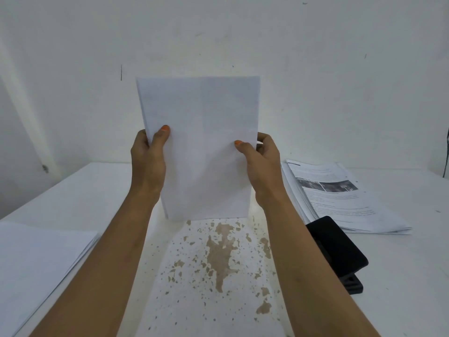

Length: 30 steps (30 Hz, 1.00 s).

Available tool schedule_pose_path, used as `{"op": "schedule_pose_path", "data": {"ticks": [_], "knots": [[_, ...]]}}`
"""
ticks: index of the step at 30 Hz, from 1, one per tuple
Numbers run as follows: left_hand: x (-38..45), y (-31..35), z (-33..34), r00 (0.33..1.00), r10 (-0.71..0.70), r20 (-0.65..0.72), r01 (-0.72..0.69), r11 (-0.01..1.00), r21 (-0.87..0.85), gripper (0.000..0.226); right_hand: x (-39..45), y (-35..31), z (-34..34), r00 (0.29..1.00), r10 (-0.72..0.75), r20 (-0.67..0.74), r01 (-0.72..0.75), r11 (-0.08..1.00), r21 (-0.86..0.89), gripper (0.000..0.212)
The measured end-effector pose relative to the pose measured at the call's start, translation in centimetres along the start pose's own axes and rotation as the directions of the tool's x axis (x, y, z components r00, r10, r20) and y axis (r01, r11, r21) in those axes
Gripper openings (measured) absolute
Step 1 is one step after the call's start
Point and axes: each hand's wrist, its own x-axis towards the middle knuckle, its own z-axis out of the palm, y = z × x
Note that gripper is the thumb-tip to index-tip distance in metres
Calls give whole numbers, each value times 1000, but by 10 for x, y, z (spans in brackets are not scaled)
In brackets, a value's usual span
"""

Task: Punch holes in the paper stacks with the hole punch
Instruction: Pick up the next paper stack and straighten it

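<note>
White paper stack [201, 147], thin, flat and rectangular, stands upright on its bottom edge at mid-table. Left hand [148, 156] and right hand [263, 164] grip its side edges, thumbs pressed on the near face, fingers curled behind. Tabletop [218, 263] is white, its coating chipped to brown patches. Black hole punch [337, 251], matte and blocky, sits to the right. Printed sheets [340, 198] lie fanned beyond it; blank sheets [36, 263] lie far left.
</note>
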Motion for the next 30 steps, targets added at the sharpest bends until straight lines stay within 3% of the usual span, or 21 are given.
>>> {"op": "schedule_pose_path", "data": {"ticks": [4,9,14,18,26,30], "knots": [[-1,1,0,998,-63,22,63,998,-5,16,-1,-1,-1,998,7,56,-5,1000,-25,28],[-1,13,3,996,28,88,-24,999,-40,20,-3,-6,5,994,-80,76,85,994,-67,31],[-1,12,1,998,5,60,-5,1000,-4,21,-5,-1,1,999,-18,47,21,998,-53,37],[2,24,3,998,39,56,-36,998,-50,27,1,-10,0,997,-68,27,69,997,-25,36],[-5,20,6,996,29,81,-30,999,13,30,1,0,-2,997,2,82,3,999,-52,36],[-1,25,5,994,48,100,-52,998,37,36,7,0,-2,998,0,66,2,999,-41,45]]}}
